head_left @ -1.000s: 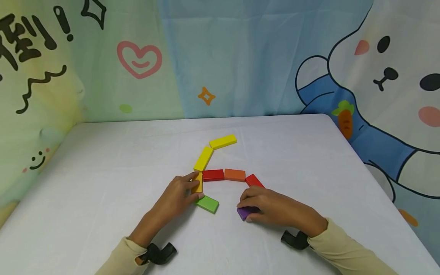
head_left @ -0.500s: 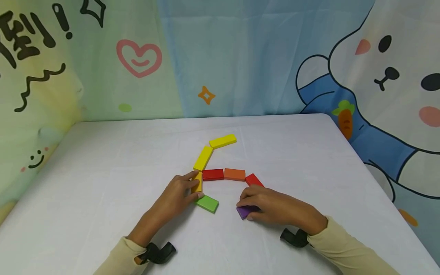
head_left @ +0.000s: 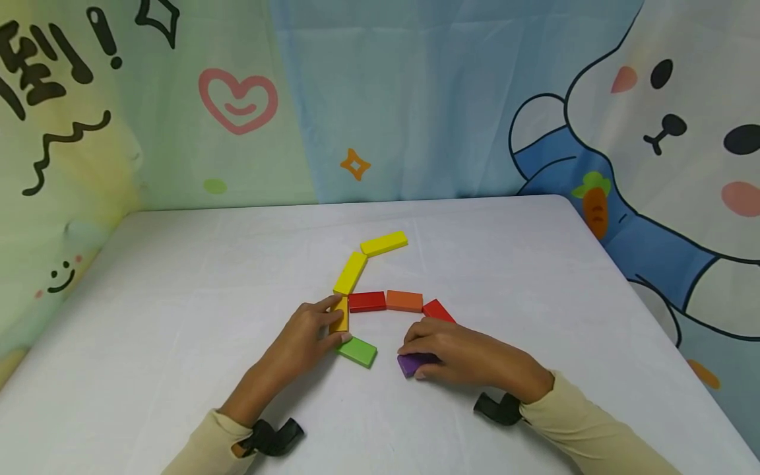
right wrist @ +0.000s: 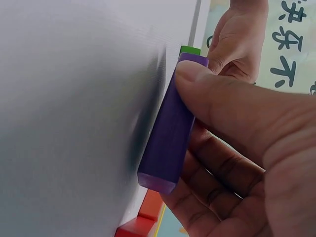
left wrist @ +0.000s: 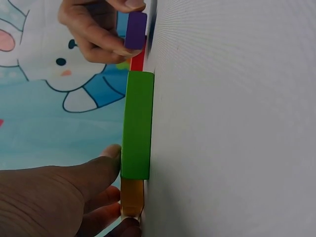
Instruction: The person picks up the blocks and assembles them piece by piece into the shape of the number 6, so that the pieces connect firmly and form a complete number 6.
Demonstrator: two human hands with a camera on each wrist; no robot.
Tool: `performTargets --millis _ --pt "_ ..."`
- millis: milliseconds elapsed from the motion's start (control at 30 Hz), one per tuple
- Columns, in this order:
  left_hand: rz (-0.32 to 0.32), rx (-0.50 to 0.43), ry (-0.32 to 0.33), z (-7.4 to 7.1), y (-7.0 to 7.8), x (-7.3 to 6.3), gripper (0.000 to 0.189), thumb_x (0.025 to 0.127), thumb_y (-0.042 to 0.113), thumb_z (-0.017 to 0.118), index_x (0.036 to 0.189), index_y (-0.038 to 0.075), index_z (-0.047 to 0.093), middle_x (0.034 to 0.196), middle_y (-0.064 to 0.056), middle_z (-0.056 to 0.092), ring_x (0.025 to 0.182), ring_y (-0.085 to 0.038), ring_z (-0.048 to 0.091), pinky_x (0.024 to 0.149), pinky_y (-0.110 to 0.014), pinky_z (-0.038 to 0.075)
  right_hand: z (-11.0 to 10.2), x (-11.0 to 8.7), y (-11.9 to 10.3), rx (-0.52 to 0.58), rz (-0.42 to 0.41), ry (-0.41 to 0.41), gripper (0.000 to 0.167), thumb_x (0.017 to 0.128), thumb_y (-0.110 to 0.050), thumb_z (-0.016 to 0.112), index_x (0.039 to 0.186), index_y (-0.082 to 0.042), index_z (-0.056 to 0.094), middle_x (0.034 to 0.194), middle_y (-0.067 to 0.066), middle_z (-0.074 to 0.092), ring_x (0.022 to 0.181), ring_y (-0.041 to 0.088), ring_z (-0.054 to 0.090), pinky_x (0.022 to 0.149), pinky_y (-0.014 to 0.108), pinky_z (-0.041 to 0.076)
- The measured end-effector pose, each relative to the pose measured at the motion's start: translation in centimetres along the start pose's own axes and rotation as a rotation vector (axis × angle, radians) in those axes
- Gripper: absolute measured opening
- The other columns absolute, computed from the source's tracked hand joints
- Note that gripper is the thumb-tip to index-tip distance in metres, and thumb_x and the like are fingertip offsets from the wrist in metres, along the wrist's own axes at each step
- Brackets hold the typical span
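Observation:
My right hand (head_left: 460,353) pinches a purple block (head_left: 412,365) between thumb and fingers. In the right wrist view the purple block (right wrist: 170,131) appears held just off the white tabletop, its long side along the thumb. At the left, my left hand (head_left: 304,340) holds an orange-yellow block (head_left: 340,320) by its two ends, partly covering it. That hand's thumb also touches the green block (head_left: 359,352), whose corner meets the orange-yellow one. In the left wrist view the green block (left wrist: 138,126) lies flat, with fingers reaching behind it.
Two yellow blocks (head_left: 350,272) run up from the orange-yellow one. A red block (head_left: 367,302), an orange block (head_left: 405,301) and another red block (head_left: 438,311) form a row to the right. The white table (head_left: 208,277) ends at a printed curtain (head_left: 415,99).
My right hand has shifted slightly left with the purple block, nearer the green one. The left hand and the other blocks stay in place.

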State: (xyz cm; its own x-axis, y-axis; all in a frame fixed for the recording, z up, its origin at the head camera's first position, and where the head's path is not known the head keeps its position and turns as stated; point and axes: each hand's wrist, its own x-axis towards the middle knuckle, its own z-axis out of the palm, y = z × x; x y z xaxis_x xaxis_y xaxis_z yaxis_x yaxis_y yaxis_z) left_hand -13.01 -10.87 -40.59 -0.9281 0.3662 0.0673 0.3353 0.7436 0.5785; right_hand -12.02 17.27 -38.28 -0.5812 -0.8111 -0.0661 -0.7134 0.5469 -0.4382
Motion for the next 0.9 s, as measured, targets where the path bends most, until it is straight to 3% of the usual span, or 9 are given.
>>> performTargets --millis 400,900 --pt "0.019 0.003 -0.015 -0.1 0.0 0.0 0.05 0.079 0.022 0.081 0.123 0.003 0.067 0.141 -0.009 0.052 0.11 -0.027 0.052 0.086 -0.033 0.051 0.3 1.2 -0.2 -0.006 -0.019 -0.001 0.036 0.088 -0.021 0.075 0.122 -0.012 0.068 0.114 -0.002 0.06 0.109 0.013 0.053 0.093 0.028 0.048" --pt "0.012 0.017 -0.033 -0.3 0.1 -0.2 0.058 0.076 0.026 0.084 0.126 0.003 0.065 0.145 -0.007 0.048 0.114 -0.026 0.05 0.091 -0.034 0.05 0.5 1.9 -0.2 -0.002 -0.003 -0.022 0.037 0.089 -0.024 0.074 0.124 -0.012 0.068 0.115 -0.003 0.06 0.11 0.012 0.052 0.095 0.028 0.047"
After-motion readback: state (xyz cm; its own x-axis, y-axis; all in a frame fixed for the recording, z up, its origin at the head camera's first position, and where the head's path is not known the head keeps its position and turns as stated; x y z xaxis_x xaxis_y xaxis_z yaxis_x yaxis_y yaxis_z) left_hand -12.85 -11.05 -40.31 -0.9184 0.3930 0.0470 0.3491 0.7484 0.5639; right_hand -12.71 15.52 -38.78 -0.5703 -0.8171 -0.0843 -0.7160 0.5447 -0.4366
